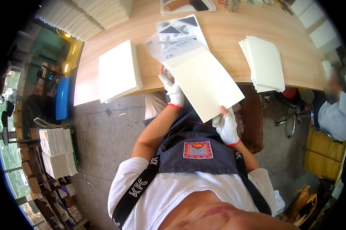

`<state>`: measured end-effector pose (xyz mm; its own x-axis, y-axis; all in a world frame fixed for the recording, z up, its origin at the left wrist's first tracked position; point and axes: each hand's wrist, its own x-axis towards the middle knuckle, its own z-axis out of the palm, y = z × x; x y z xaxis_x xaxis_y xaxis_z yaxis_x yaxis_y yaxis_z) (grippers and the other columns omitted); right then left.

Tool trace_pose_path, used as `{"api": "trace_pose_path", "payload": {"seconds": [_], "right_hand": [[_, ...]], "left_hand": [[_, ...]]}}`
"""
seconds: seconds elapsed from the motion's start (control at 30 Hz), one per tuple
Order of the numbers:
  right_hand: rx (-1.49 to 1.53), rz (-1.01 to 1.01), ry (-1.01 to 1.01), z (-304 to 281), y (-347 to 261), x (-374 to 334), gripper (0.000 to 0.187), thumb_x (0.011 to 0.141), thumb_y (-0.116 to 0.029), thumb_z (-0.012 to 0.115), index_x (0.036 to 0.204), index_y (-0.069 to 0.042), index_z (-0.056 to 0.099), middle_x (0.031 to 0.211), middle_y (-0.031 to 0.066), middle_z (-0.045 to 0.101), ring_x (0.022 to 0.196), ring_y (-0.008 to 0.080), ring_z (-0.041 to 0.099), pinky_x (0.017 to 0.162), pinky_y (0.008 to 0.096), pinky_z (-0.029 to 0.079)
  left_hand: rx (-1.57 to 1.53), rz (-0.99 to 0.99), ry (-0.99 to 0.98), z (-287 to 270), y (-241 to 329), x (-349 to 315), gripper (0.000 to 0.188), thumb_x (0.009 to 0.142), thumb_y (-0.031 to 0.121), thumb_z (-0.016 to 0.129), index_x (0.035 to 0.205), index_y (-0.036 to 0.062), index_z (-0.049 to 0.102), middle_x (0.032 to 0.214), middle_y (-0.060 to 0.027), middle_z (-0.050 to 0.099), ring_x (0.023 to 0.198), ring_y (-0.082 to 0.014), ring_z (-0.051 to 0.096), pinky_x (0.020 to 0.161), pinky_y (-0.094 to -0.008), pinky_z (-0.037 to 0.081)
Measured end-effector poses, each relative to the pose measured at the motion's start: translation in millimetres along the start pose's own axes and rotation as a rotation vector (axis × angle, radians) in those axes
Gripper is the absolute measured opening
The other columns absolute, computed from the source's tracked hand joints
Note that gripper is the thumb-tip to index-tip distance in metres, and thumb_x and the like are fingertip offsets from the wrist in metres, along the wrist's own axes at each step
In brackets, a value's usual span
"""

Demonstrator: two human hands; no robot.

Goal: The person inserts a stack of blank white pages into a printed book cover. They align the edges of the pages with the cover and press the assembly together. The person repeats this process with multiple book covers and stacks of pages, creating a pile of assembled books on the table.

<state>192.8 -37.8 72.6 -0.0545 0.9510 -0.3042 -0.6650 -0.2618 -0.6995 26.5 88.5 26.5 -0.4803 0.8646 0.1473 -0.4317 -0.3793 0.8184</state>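
Note:
A cream-coloured pad of paper (pixel 205 78) slants over the table's near edge, its near end out over my lap. My right hand (pixel 226 126), in a white glove with a bare thumb tip, is closed on the near right corner, thumb on top. My left hand (pixel 172 89), gloved likewise, grips the pad's left edge near the far corner; some fingers are hidden. At the pad's far end is a translucent printed plastic sleeve (pixel 169 49); whether it goes round the pad or only touches it, I cannot tell. Beyond lie more printed sleeves (pixel 180 27) with pencil drawings.
A thick white paper stack (pixel 118 71) stands left on the table (pixel 89 82), and a fanned cream stack (pixel 263 63) right. Tall paper piles (pixel 90 17) fill the far left. Bundled paper (pixel 56 149) stands left of me. Another person (pixel 332 115) sits at right.

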Motion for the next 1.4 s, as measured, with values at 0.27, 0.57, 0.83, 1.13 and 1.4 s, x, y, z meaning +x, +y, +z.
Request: {"api": "trace_pose_path", "payload": {"seconds": [0.27, 0.57, 0.83, 1.13, 1.4], "right_hand": [[-0.081, 0.042, -0.068, -6, 1, -16, 0.028, 0.094, -0.019, 0.047, 0.119, -0.005, 0.044, 0.085, 0.009, 0.063, 0.056, 0.0139, 0.059, 0.045, 0.0255, 0.047], [0.062, 0.247, 0.105, -8, 56, 49, 0.025, 0.093, -0.007, 0.043, 0.118, -0.006, 0.046, 0.107, 0.0079, 0.055, 0.087, 0.0216, 0.063, 0.072, 0.0398, 0.058], [0.187, 0.281, -0.071, 0, 57, 101, 0.038, 0.096, -0.019, 0.04, 0.127, 0.002, 0.035, 0.11, 0.0216, 0.054, 0.099, 0.0354, 0.059, 0.086, 0.0452, 0.052], [-1.513, -0.445, -0.475, 35, 46, 89, 0.011, 0.087, -0.019, 0.053, 0.095, -0.012, 0.055, 0.065, 0.0071, 0.062, 0.055, 0.0188, 0.062, 0.048, 0.032, 0.046], [-1.666, -0.7, -0.66, 42, 57, 101, 0.011, 0.085, -0.02, 0.056, 0.087, -0.011, 0.049, 0.065, 0.0084, 0.063, 0.06, 0.0213, 0.064, 0.049, 0.0341, 0.048]], "left_hand": [[0.273, -0.261, -0.728, -23, -67, -34, 0.046, 0.086, 0.01, 0.059, 0.129, 0.01, 0.041, 0.116, -0.0098, 0.054, 0.1, -0.0194, 0.056, 0.083, -0.0312, 0.049], [-0.144, -0.57, -0.281, -86, -119, -99, 0.031, 0.088, 0.016, 0.057, 0.117, 0.0058, 0.054, 0.117, -0.009, 0.056, 0.104, -0.0193, 0.054, 0.086, -0.0326, 0.048], [0.228, -0.792, -0.251, -72, -49, -69, 0.028, 0.086, 0.018, 0.056, 0.11, 0.0038, 0.054, 0.095, -0.0057, 0.06, 0.078, -0.0169, 0.063, 0.061, -0.0285, 0.053], [0.449, -0.731, -0.239, -93, 35, -41, 0.021, 0.091, 0.024, 0.055, 0.095, 0.0029, 0.057, 0.087, -0.0056, 0.064, 0.073, -0.0134, 0.064, 0.06, -0.0237, 0.052], [0.417, -0.711, -0.299, -100, 37, -35, 0.022, 0.091, 0.023, 0.055, 0.09, 0.0014, 0.059, 0.082, -0.0056, 0.064, 0.071, -0.0122, 0.063, 0.06, -0.0234, 0.052]]}}
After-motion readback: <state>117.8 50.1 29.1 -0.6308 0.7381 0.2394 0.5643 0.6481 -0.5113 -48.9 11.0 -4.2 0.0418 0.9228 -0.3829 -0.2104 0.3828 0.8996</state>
